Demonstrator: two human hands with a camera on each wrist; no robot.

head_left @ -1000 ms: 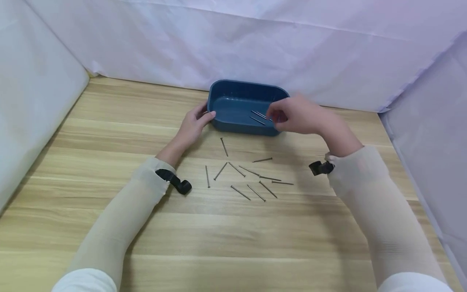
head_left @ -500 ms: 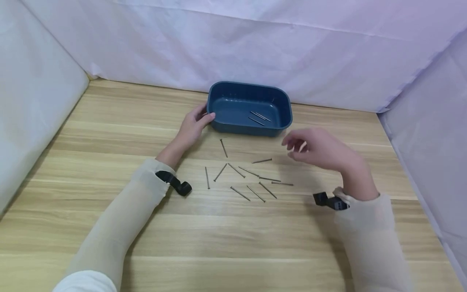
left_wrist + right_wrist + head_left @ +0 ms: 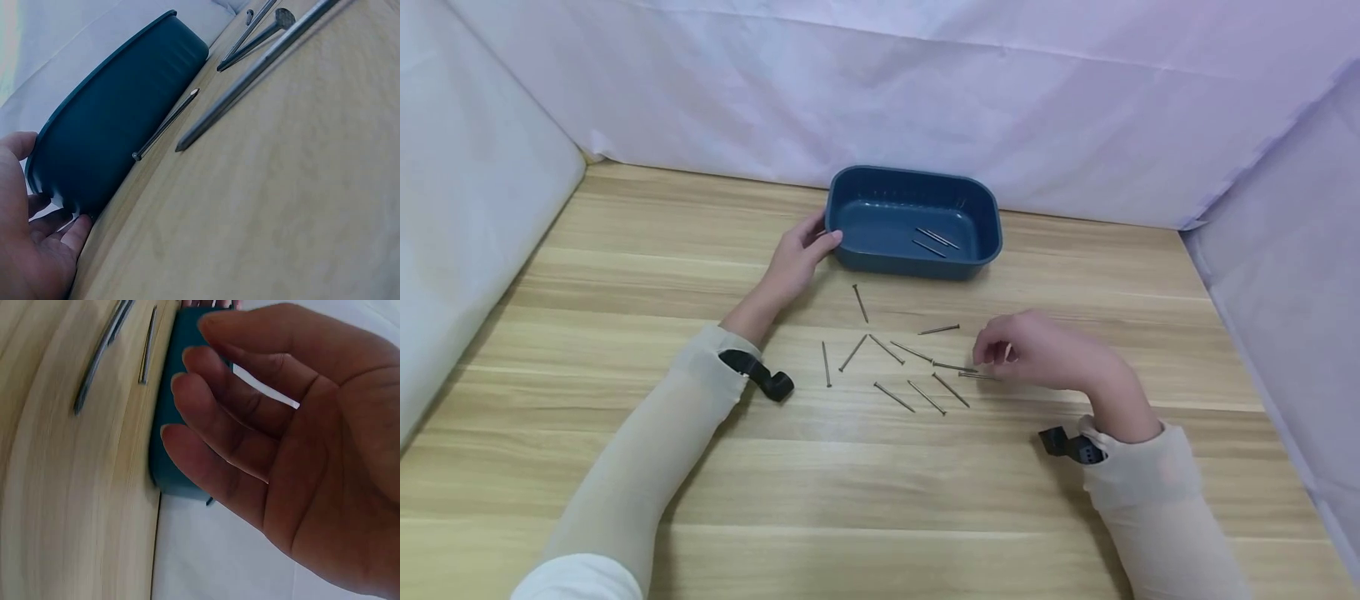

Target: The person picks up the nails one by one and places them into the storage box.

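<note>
A dark blue tray (image 3: 910,265) sits at the back of the wooden table (image 3: 625,275) with three nails (image 3: 934,239) lying inside. My left hand (image 3: 801,254) holds its left end, thumb on the rim; the left wrist view shows the hand (image 3: 31,250) wrapped around the tray wall (image 3: 125,125). Several loose nails (image 3: 917,367) lie scattered in front of the tray. My right hand (image 3: 1022,352) hovers low over the rightmost nail (image 3: 979,375), fingers loosely bent and holding nothing. The right wrist view shows its bare palm (image 3: 294,444) and relaxed fingers, with the tray (image 3: 169,444) beyond.
White sheeting (image 3: 925,92) walls in the table at the back and both sides. Black wrist cameras sit on my left sleeve (image 3: 767,379) and right sleeve (image 3: 1071,443). Bare wood stretches across the near half of the table.
My right hand has drawn back from over the tray toward me and dropped down to the scattered nails, empty. The left hand and tray have stayed put.
</note>
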